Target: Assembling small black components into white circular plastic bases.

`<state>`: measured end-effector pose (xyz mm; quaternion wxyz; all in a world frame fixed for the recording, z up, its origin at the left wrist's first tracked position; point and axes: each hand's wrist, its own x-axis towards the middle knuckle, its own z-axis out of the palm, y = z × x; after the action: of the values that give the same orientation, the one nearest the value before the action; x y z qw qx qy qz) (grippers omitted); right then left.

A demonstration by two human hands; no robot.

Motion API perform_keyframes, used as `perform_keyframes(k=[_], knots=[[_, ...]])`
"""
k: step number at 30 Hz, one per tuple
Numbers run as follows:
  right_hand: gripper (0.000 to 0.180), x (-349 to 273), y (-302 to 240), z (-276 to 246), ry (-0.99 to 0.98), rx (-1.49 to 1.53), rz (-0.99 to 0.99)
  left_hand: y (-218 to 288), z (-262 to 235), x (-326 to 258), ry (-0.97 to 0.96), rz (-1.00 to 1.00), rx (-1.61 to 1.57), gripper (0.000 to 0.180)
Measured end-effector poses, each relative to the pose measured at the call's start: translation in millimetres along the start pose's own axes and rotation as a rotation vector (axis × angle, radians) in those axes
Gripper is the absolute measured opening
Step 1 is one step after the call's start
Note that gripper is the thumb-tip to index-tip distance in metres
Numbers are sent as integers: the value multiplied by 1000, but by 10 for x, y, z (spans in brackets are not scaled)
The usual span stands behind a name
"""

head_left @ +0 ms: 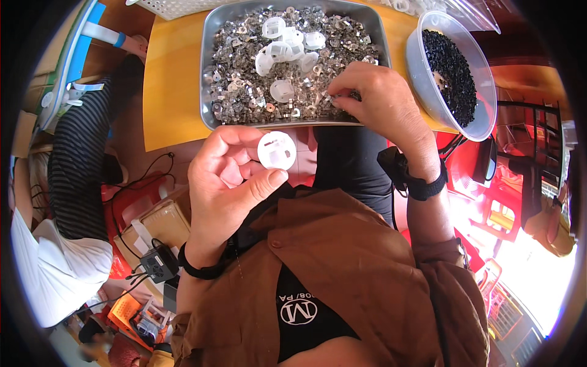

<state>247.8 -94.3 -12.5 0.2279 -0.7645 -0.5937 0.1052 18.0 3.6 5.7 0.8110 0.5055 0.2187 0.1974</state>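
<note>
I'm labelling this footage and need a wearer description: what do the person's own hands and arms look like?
Both the left hand and right hand are ungloved. The left wrist wears a black band; the right wears a black strap with a bulky dark piece. The right forearm shows below a brown sleeve.

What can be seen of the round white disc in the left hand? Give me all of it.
The white disc looks like plastic, round, with small slots or openings and a paler rectangular patch on its face. It is tilted up toward the camera, held off the table by the left hand, the thumb at its lower edge. It sits just below the metal tray's near edge. Its back is hidden.
</note>
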Motion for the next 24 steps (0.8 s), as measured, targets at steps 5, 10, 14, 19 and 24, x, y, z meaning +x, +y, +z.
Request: perform_keyframes(k=[5,10,14,19,24], knots=[[18,-52,-51,-61,121,194,67,0,15,14,-9,29,70,46],[18,-97,-101,-65,185,325,176,25,60,34,15,0,91,47],[16,-176,-216,-111,207,506,257,27,123,34,25,-4,131,43],[22,-307,-452,-160,301,558,119,7,186,91,9,-13,132,39],[17,-366,-587,-151,351,528,-51,47,294,109,-41,-69,62,40]])
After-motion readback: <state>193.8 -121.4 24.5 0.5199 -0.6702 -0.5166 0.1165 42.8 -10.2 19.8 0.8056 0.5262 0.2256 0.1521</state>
